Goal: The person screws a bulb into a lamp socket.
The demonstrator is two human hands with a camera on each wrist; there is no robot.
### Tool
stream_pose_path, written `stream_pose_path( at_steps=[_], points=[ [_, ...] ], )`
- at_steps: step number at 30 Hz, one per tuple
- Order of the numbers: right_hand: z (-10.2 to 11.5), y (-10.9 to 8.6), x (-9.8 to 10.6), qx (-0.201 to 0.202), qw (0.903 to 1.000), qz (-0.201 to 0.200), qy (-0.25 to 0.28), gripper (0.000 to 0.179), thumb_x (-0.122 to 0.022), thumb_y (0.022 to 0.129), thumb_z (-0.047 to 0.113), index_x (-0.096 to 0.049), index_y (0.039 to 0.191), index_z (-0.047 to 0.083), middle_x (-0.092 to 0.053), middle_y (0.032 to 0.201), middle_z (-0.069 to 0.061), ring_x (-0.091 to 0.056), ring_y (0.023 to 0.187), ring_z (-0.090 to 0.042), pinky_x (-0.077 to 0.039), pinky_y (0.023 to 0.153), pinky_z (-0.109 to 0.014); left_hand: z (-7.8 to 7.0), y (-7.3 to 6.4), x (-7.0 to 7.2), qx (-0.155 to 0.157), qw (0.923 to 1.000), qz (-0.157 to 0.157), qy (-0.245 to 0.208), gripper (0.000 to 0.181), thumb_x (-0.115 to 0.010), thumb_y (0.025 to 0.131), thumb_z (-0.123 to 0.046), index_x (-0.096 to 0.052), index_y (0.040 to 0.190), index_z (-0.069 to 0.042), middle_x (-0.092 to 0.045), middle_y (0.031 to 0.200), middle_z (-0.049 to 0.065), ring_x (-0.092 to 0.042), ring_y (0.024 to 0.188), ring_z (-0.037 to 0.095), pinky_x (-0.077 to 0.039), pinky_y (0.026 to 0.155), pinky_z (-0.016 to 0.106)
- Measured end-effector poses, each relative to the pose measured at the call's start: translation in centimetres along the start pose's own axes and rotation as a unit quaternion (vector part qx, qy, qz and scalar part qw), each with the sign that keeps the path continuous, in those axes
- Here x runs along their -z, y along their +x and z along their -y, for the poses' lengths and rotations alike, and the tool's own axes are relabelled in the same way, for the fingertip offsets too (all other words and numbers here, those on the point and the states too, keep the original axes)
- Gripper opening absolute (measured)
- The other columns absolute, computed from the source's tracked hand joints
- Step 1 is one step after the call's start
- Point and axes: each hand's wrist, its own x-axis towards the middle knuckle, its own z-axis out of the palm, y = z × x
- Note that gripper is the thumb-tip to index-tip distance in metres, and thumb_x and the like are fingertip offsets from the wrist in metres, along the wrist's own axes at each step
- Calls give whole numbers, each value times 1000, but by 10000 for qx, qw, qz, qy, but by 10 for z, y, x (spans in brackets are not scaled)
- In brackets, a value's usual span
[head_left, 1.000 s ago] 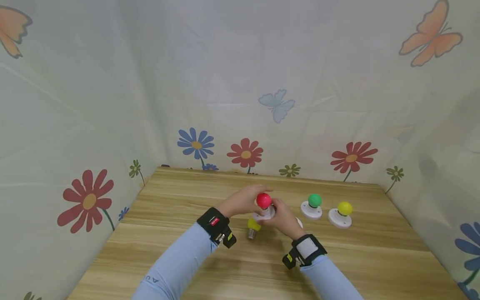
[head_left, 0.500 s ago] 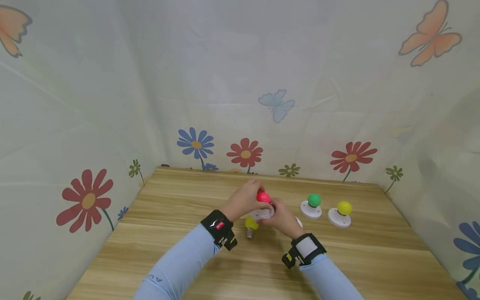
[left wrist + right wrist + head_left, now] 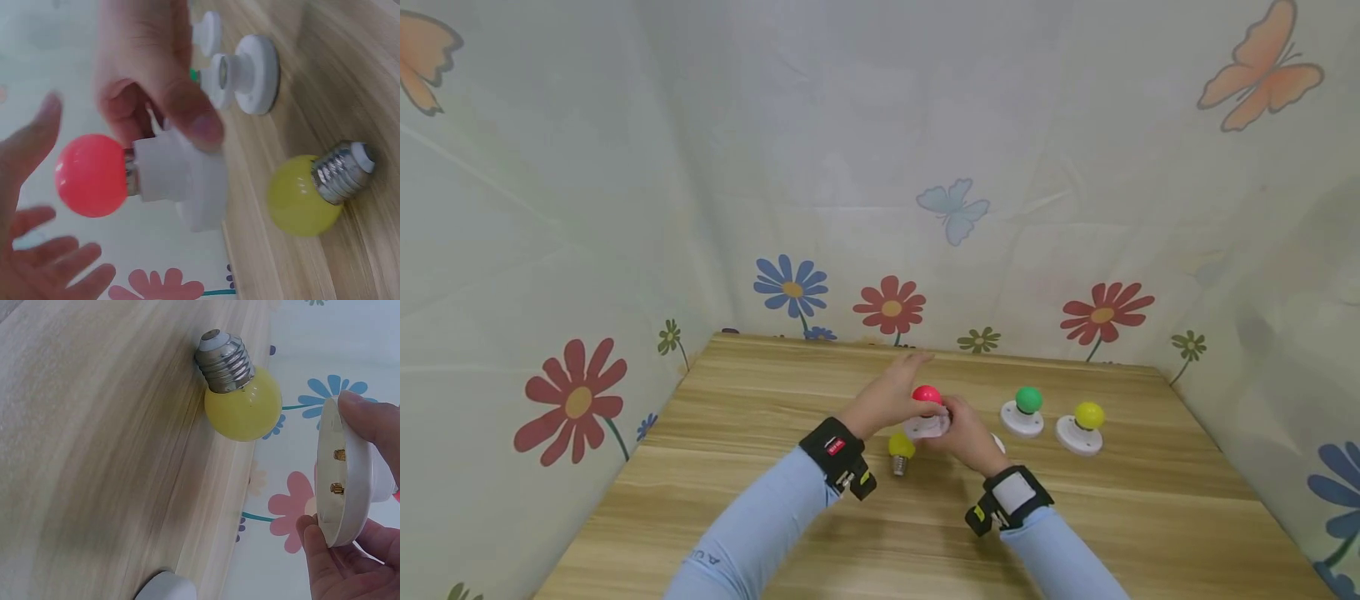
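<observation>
My right hand [image 3: 972, 440] grips a white lamp socket [image 3: 187, 169] by its round base, holding it above the table. A red bulb [image 3: 94, 175] sits in that socket, with a strip of its metal screw base showing. My left hand [image 3: 886, 398] is around the red bulb with fingers spread; the left wrist view shows a gap between fingers and bulb. Below the hands, a loose yellow bulb [image 3: 244, 406] lies on the table, its metal screw end toward the person. From the right wrist view, the socket's underside [image 3: 334, 475] shows brass screws.
To the right stand a socket with a green bulb [image 3: 1028, 402] and another with a yellow bulb [image 3: 1088, 417]. A bare white socket [image 3: 257, 75] is mostly hidden behind the right hand in the head view. A flowered curtain surrounds the wooden table [image 3: 1120, 517].
My left fingers closed over the red bulb half a second ago and are now spread off it. The loose yellow bulb has shifted slightly left. My right hand keeps its hold on the socket.
</observation>
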Motion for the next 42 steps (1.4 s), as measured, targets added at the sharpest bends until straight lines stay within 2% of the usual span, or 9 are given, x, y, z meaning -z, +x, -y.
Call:
stream_pose_path(
  at_steps=[5,10,14,18,23,28,34,39,42],
  points=[
    [-1,1,0,-52,9998,44,169,61,-87,70,15,-58,123,5,-58,117,-12,-59,105,-25,-49,96,-48,-4,-3,-5,335,9967,-537,516,69,-72,77,-60,-55,121,-10,-53,114,3,-57,92,16,-55,79,24],
    [-1,2,0,-29,9999,73,92,62,-88,69,21,-58,122,6,-59,112,-9,-59,98,-22,-52,91,-44,-7,-4,-8,338,9964,-580,517,52,-79,76,-50,-57,103,-10,-54,93,-1,-54,78,11,-51,66,17],
    [-2,2,0,-92,9999,79,107,64,-88,69,21,-57,123,5,-58,114,-10,-59,101,-23,-52,92,-45,-5,-2,-8,105,9977,-368,560,43,-79,80,-37,-61,107,-10,-59,98,-1,-57,84,11,-53,73,18],
    [-6,3,-2,-134,9999,41,45,65,-88,69,19,-56,124,4,-58,118,-11,-59,106,-25,-50,97,-45,-1,0,-4,-546,9966,73,605,34,-77,84,-16,-65,115,-12,-66,110,-1,-60,97,13,-52,88,23],
    [-7,2,-3,-3,9999,33,-111,68,-88,70,21,-54,125,1,-59,121,-13,-59,110,-27,-48,99,-47,3,0,0,-888,9941,543,319,55,-77,80,-3,-59,130,-16,-63,127,0,-59,113,15,-49,98,27],
    [-4,2,-3,-142,9998,58,-112,67,-88,70,24,-55,126,4,-58,119,-11,-60,104,-24,-50,96,-46,-3,-3,-1,-381,9983,430,-13,81,-81,79,-31,-38,147,-14,-48,143,7,-55,119,20,-51,95,28],
    [-3,3,-3,-170,9998,52,-28,64,-88,69,20,-57,123,5,-59,115,-10,-60,100,-22,-52,94,-44,-11,-6,-4,259,9990,-71,366,61,-78,78,-46,-53,120,-10,-52,112,4,-54,94,16,-55,82,23],
    [-2,4,-3,-120,9998,79,-127,63,-88,69,21,-58,121,4,-59,113,-10,-60,99,-22,-52,93,-43,-10,-5,-7,249,9991,-72,343,51,-79,79,-39,-55,114,-10,-55,105,1,-55,90,13,-54,79,21],
    [-2,3,-3,-104,9998,73,-142,64,-88,69,20,-57,122,3,-59,114,-11,-60,101,-23,-51,94,-44,-7,-3,-7,-39,9990,47,441,45,-79,81,-31,-59,116,-10,-59,109,1,-57,95,14,-53,86,23]
  ],
)
